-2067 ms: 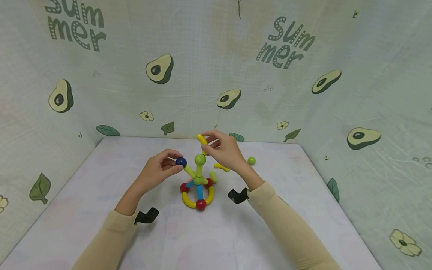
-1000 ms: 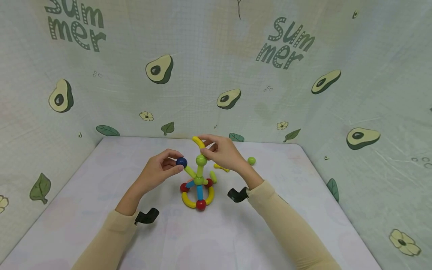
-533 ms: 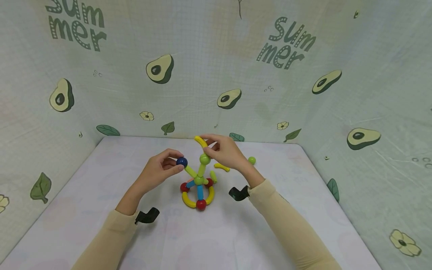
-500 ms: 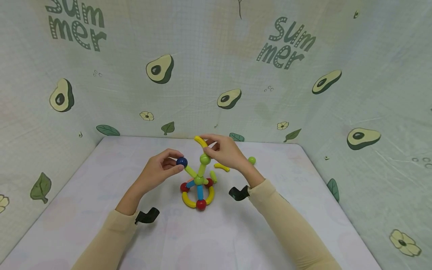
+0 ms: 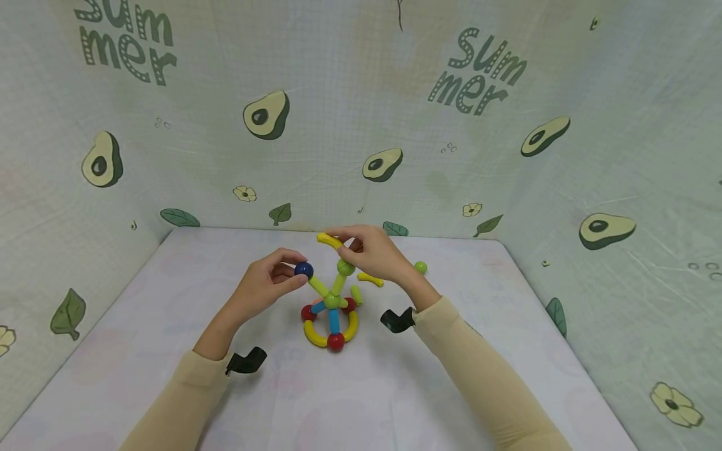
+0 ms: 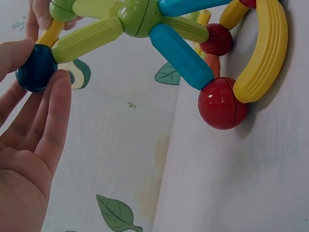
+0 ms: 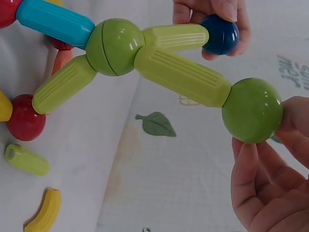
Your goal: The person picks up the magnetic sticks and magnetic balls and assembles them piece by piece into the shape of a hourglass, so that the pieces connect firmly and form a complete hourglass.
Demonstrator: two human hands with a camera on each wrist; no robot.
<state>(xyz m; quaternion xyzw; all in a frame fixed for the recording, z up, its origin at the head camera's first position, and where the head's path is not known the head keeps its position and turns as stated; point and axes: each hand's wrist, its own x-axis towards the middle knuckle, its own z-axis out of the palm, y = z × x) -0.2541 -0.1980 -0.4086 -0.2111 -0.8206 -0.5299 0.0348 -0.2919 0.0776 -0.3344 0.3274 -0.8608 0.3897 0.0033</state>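
A ball-and-rod construction toy stands on the table, with a green hub ball [image 5: 333, 301], blue legs and a base of red balls and yellow curved rods. My left hand [image 5: 261, 283] pinches the dark blue ball [image 6: 36, 67] at the end of a light green rod [image 6: 89, 38]. Opposite, my right hand [image 5: 372, 254] holds a yellow curved rod [image 5: 329, 240] above the upper green ball [image 5: 346, 267]. In the right wrist view, its fingertips are at this green ball [image 7: 252, 110], which hides the yellow rod. The rod's free end points left, towards the blue ball.
Behind and right of the toy lie a loose light green rod [image 5: 356, 295], another yellow curved rod [image 5: 370, 279] and a loose green ball [image 5: 420, 267]. A printed cloth [image 5: 316, 175] hangs along the table's back and sides.
The yellow curved rod has tipped from steep to nearly level, pointing left. The upper green ball and its rod have leaned right with my right hand. My left hand stays at the blue ball.
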